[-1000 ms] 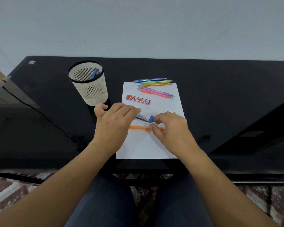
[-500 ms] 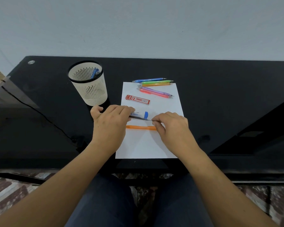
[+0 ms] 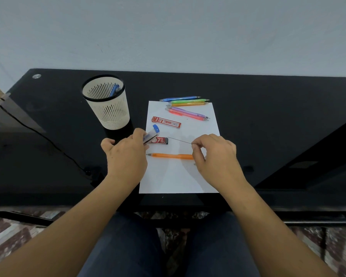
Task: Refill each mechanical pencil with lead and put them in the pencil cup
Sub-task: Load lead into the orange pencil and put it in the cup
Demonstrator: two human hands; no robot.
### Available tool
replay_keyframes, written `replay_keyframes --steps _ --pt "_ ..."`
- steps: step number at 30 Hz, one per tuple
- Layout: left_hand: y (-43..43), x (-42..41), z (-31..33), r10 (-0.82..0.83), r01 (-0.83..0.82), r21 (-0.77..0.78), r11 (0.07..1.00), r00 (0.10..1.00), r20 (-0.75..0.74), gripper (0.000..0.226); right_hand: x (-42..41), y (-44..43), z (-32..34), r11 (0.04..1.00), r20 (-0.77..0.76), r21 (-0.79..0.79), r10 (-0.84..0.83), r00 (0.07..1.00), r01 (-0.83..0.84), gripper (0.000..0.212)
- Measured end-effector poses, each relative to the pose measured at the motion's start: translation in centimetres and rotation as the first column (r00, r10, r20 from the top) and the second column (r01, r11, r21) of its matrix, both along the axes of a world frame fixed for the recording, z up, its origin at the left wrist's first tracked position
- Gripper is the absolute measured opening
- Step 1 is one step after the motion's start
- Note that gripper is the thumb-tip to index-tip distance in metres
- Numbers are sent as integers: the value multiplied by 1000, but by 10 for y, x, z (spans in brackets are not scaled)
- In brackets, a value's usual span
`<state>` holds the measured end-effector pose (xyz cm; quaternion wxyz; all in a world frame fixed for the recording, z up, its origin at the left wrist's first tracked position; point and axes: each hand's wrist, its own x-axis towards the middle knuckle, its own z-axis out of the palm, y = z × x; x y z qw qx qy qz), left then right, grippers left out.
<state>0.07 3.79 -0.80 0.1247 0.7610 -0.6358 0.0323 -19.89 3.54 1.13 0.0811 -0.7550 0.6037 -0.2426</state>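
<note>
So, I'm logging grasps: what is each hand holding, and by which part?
The left hand grips the clear lead case by its lower end; right hand pinches a single lead at its right end.

Black glossy desk (image 3: 268, 116) against pale wall (image 3: 168, 33).

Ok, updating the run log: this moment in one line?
left hand: holds lead case | right hand: pinches lead | orange pencil: on paper | cup: blue pencil inside
</note>
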Motion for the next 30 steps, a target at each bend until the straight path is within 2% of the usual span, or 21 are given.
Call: replay_keyframes --steps 6,11,14,17,22,30 --pt "2 1 1 -71 71 -58 996 997 -2 21 2 -1 -1 999 -1 -10 -41 999 41 12" --pt "2 1 -3 -334 339 -140 930 941 57 33 5 -5 0 998 19 -26 -52 998 53 12" --pt "3 -4 0 -415 424 -163 891 906 86 41 7 -10 2 999 31 -33 -38 999 39 13" --pt "4 -7 2 -469 479 -205 854 878 94 39 12 -14 6 999 0 -10 -33 999 33 15" --pt "4 -8 2 -492 505 -231 832 863 113 34 17 -17 5 1000 -39 6 -17 999 17 17" --pt "9 -13 -1 -439 437 -187 880 898 36 29 17 -18 1 1000 1 3 -21 1000 21 14"
